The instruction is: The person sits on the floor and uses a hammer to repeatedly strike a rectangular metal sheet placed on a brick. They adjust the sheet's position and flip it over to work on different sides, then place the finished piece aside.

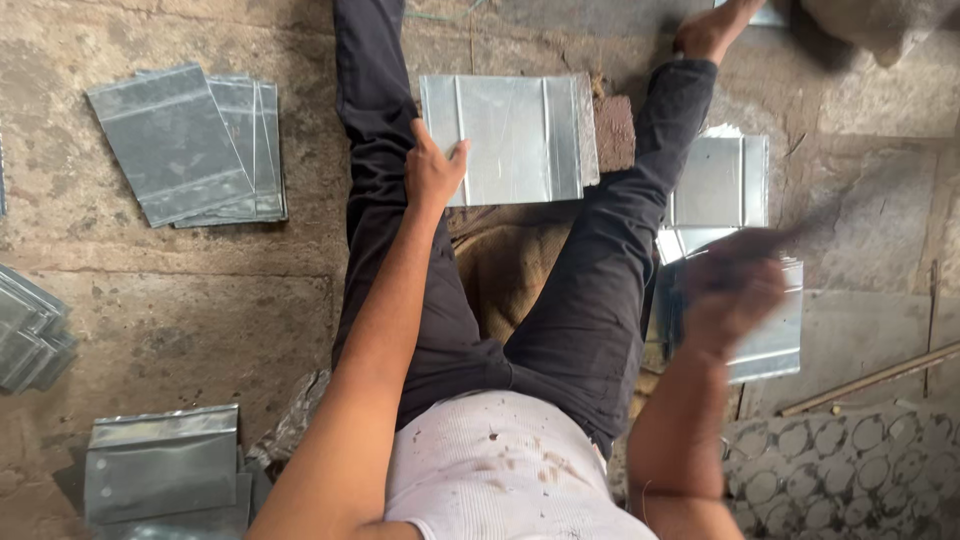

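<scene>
Between the person's spread legs (560, 300), on a cracked concrete floor (180, 300), lies a stack of folded metal sheets (510, 135); no box or bin holds any of the metal. Left hand (433, 172) rests on this stack's near left edge, fingers curled over it, gripping the top sheet. Right of the stack, past the right leg, right hand (730, 290) is blurred over another sheet pile (740, 200); whether it is clenched cannot be told. Left of the stack, a fanned heap of sheets (190, 145) lies well apart, with more sheets (160, 465) nearer the body. Burlap (500, 265) lies just below the stack
</scene>
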